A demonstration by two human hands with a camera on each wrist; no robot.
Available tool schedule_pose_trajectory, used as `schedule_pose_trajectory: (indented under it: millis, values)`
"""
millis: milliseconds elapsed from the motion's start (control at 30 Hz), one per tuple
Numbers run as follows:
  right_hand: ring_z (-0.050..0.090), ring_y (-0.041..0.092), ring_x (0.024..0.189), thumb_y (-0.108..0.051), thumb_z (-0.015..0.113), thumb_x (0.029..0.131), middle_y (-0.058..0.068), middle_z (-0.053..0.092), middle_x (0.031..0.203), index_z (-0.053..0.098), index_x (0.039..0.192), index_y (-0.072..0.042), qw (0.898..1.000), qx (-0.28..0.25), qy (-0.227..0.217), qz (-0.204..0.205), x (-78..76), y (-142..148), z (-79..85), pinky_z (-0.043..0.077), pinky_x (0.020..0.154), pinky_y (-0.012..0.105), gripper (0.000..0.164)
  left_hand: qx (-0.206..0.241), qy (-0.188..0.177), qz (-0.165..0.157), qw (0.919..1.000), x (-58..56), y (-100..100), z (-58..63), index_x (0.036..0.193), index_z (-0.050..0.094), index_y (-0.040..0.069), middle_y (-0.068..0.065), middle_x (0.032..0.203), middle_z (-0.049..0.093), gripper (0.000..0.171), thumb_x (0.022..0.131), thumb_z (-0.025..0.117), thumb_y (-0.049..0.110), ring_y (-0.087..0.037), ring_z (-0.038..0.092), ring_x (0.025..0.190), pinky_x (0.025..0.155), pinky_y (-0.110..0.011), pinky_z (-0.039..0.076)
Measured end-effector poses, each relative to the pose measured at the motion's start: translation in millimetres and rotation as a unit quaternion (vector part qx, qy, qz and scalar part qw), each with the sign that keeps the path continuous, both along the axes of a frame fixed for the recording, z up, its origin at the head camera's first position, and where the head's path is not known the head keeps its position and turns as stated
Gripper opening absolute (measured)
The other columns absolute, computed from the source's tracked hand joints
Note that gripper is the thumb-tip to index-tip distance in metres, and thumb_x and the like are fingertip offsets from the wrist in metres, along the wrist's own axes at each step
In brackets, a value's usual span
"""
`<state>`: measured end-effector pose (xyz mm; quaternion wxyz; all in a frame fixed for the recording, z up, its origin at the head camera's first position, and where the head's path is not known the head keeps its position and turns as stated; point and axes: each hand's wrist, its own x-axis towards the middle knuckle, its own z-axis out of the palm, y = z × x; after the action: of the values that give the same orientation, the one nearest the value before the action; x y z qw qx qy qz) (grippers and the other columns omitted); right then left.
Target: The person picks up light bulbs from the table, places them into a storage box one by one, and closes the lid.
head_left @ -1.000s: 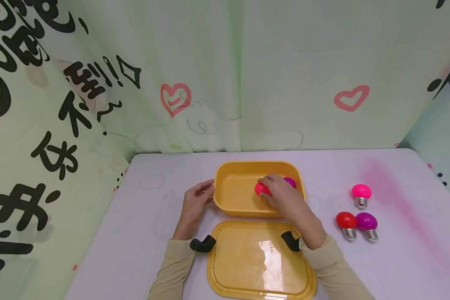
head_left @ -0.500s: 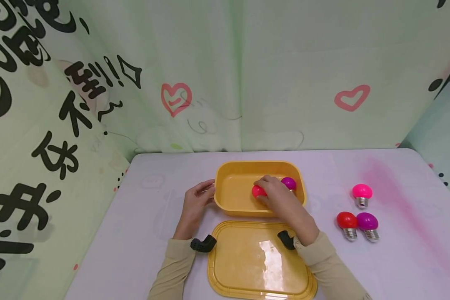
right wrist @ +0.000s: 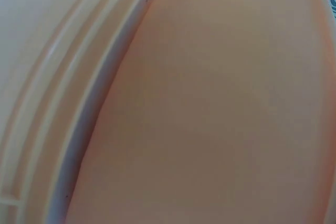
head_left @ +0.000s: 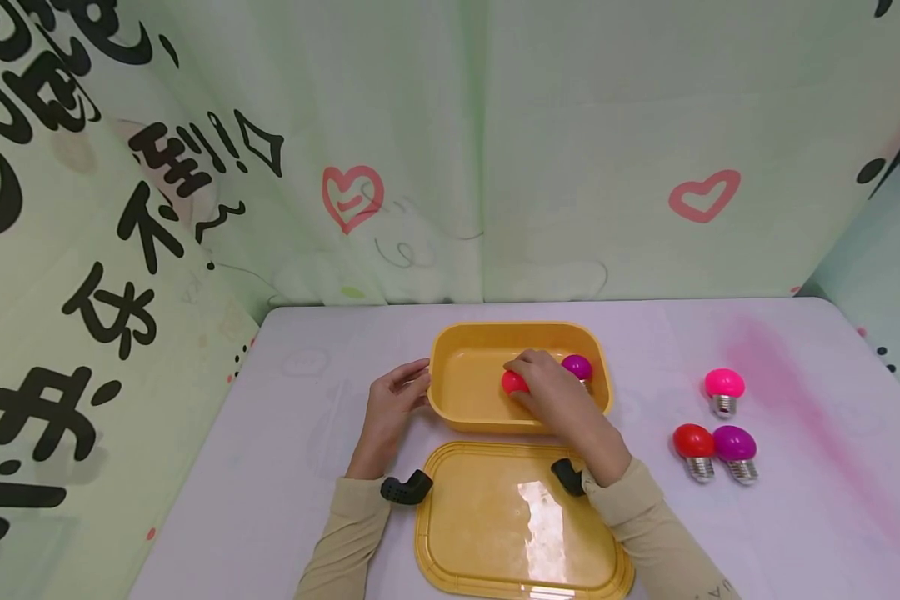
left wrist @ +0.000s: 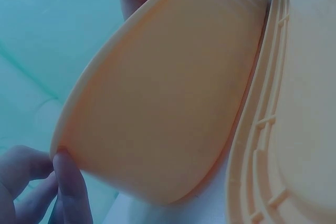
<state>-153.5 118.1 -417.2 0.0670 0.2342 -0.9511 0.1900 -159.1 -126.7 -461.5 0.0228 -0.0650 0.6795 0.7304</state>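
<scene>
Shows a pale lilac bench [head_left: 307, 417], rounded at the far corners and marked by a pink smear [head_left: 787, 400] toward the right. Carries a yellow tub [head_left: 465, 383] and, just nearer, a yellow lid [head_left: 487, 517]. At right, bears a pink bulb [head_left: 723, 387] and, nearer, a red bulb [head_left: 693, 443] and a purple bulb [head_left: 735, 447] side by side.

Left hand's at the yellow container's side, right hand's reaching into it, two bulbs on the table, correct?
Not two: the head view shows three there, pink bulb, red bulb, purple bulb. The left hand and right hand are as you say.
</scene>
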Motion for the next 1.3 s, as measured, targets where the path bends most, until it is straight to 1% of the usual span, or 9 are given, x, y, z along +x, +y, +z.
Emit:
schedule_pose_trajectory:
  millis: [267,567,800,1000,1133,1300]
  values:
    - [0.060,0.033,0.110,-0.009,0.080,0.082,0.016,0.064,0.114,0.068,0.117,0.004,1.000,0.002,-0.008,0.001,0.7,-0.2,1.5,0.056,0.089,0.043,0.039,0.009,0.008,-0.004,0.9999,1.9,-0.3,0.3,0.124,0.067,0.003,-0.021,0.121,0.065,0.032,0.093,0.069,0.013,-0.023,0.066,0.094,0.072,-0.022,0.057]
    - [0.058,0.035,0.115,-0.009,0.080,0.083,0.018,0.063,0.119,0.067,0.118,0.003,1.000,0.011,0.008,0.007,4.0,4.4,7.7,0.055,0.094,0.044,0.040,0.002,0.002,-0.003,1.0000,1.1,-0.1,1.1,0.124,0.067,0.004,-0.019,0.120,0.066,0.032,0.094,0.069,0.014,-0.025,0.067,0.095,0.075,-0.023,0.058]
    - [0.055,0.037,0.119,-0.008,0.079,0.083,0.019,0.061,0.123,0.065,0.121,0.003,1.000,-0.005,-0.016,0.000,14.0,13.0,21.7,0.053,0.095,0.047,0.042,0.001,0.005,-0.003,1.0000,0.8,0.2,1.2,0.124,0.067,0.003,-0.019,0.119,0.066,0.032,0.094,0.069,0.014,-0.023,0.067,0.094,0.075,-0.023,0.059]
    - [0.055,0.037,0.118,-0.007,0.079,0.083,0.020,0.061,0.123,0.065,0.122,0.004,1.000,0.006,-0.010,-0.011,20.8,21.2,33.0,0.052,0.097,0.048,0.043,0.002,0.006,0.001,1.0000,0.1,0.4,0.4,0.123,0.068,0.004,-0.018,0.116,0.066,0.030,0.094,0.069,0.013,-0.022,0.067,0.091,0.074,-0.023,0.059]
    - [0.055,0.037,0.118,-0.007,0.080,0.082,0.020,0.060,0.124,0.065,0.122,0.003,1.000,0.009,-0.007,-0.020,25.5,28.2,37.4,0.054,0.092,0.049,0.045,0.002,0.004,-0.002,1.0000,0.2,0.5,-0.1,0.123,0.068,0.004,-0.018,0.118,0.066,0.031,0.094,0.069,0.013,-0.021,0.067,0.091,0.075,-0.024,0.059]
    - [0.056,0.036,0.116,-0.006,0.081,0.080,0.020,0.060,0.123,0.065,0.121,0.004,0.999,0.002,-0.006,-0.032,30.4,37.0,38.0,0.055,0.091,0.049,0.044,-0.001,0.008,0.000,1.0000,0.7,0.7,0.3,0.123,0.068,0.003,-0.018,0.117,0.066,0.031,0.094,0.069,0.013,-0.021,0.067,0.091,0.074,-0.023,0.059]
